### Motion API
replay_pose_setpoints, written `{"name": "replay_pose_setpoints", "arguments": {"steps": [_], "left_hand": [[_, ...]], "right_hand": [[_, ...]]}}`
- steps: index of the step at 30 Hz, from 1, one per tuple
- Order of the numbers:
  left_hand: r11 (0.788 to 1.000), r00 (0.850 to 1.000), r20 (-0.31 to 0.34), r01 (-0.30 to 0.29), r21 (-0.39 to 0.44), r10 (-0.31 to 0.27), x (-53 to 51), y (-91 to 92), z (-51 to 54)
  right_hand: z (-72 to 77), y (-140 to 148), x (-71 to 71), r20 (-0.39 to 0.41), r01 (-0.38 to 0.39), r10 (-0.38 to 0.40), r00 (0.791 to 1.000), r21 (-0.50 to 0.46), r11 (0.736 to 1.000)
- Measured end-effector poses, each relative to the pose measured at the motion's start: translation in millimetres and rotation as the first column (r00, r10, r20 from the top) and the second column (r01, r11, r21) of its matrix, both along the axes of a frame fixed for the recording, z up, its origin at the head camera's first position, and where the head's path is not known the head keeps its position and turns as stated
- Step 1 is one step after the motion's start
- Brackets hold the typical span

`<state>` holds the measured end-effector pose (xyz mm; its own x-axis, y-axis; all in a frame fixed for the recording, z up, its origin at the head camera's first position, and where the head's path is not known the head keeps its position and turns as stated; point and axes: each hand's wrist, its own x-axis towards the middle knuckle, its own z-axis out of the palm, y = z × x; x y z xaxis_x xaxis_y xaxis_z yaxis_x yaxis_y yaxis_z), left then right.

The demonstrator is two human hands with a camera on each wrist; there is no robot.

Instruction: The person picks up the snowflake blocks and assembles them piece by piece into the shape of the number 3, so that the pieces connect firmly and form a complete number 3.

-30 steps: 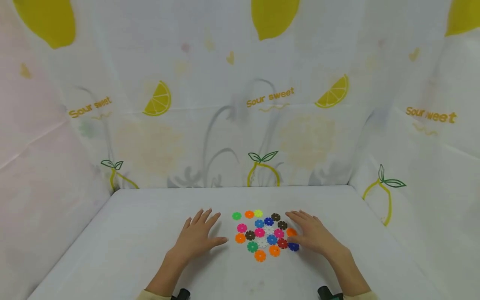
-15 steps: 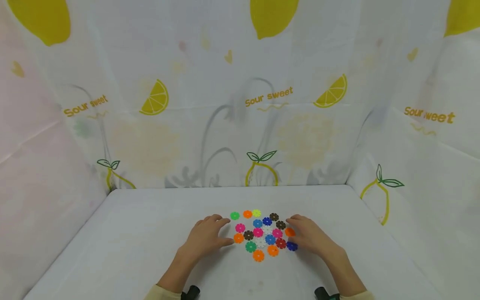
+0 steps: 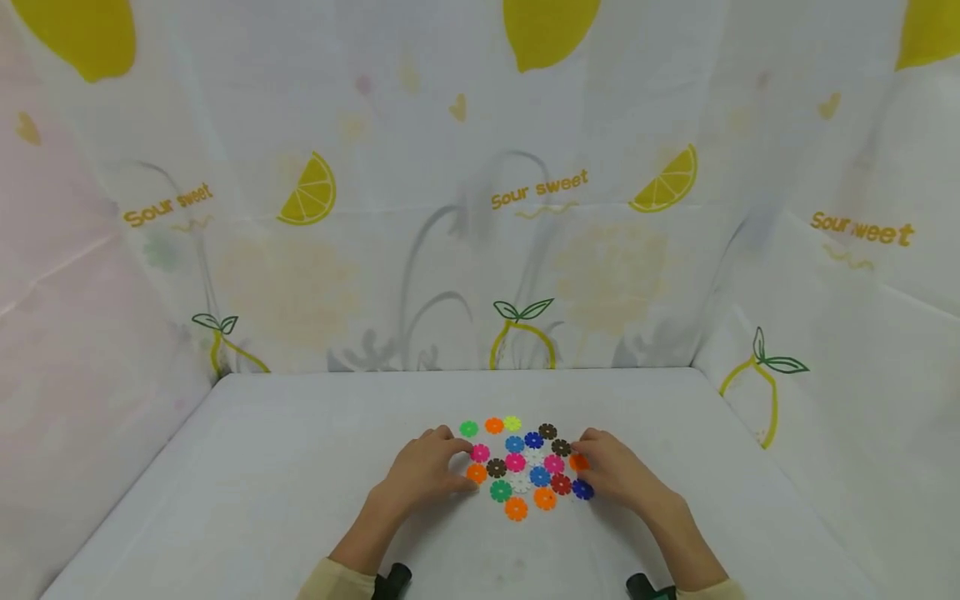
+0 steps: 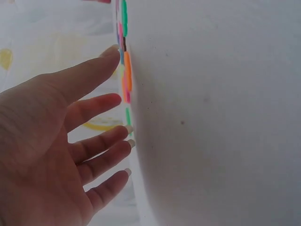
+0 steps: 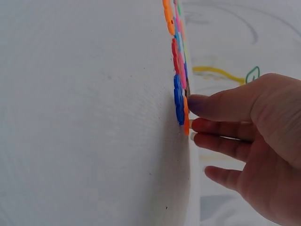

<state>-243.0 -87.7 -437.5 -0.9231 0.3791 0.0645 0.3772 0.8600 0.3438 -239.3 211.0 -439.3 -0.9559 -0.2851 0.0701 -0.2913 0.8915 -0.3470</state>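
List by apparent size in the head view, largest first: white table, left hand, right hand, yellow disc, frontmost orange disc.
1. White table
2. Left hand and right hand: too alike to rank
3. Frontmost orange disc
4. Yellow disc: slightly smaller, though it lies farther from the camera

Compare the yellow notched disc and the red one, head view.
Color: the yellow notched disc is bright; the red notched disc is darker.
Place: yellow lies in the farthest row; red lies nearer the camera, beside a dark blue notched disc.
Apparent size: red looks slightly larger than yellow.
Shared: round, notched, lying flat.
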Motion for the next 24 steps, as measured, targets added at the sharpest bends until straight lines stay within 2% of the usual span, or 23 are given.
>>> {"name": "replay_pose_setpoints", "arguments": {"steps": [9,24], "left_hand": [[0.999,0.999,0.034,-0.015,0.036,0.014,-3.9,5.4,-5.2],[0.997,0.999,0.05,0.015,0.07,-0.018,-8.3,8.5,-7.6]], "right_hand": [[-3.0,-0.6,-1.6,0.009,0.008,-0.007,1.0,-0.053,0.999],[-8.6,8.2,-4.4,0.067,0.041,-0.028,0.997,-0.2,0.979]]}}
